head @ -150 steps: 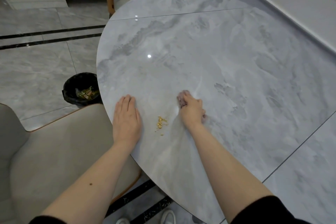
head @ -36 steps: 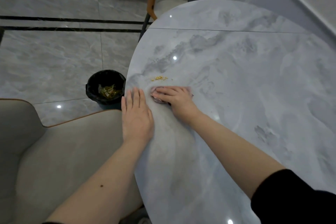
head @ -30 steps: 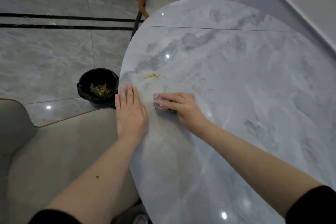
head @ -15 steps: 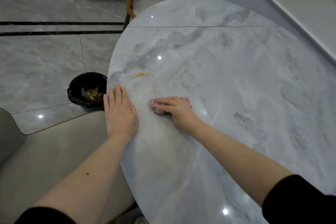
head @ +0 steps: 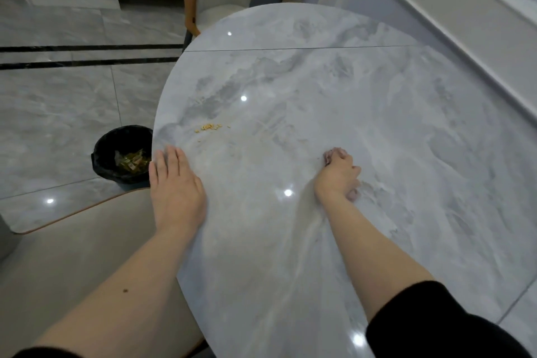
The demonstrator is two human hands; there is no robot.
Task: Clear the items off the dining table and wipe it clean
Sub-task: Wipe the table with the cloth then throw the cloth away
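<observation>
On the table, right hand gripping cloth now further right, left hand still flat, fingers together.

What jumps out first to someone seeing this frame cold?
The small yellow crumbs stand out against the grey marble table, near its left edge. Below them the left hand lies flat at that edge, while the right hand is bunched around a pinkish cloth further right. On the floor just off the edge sits a black trash bin holding yellowish scraps.
</observation>
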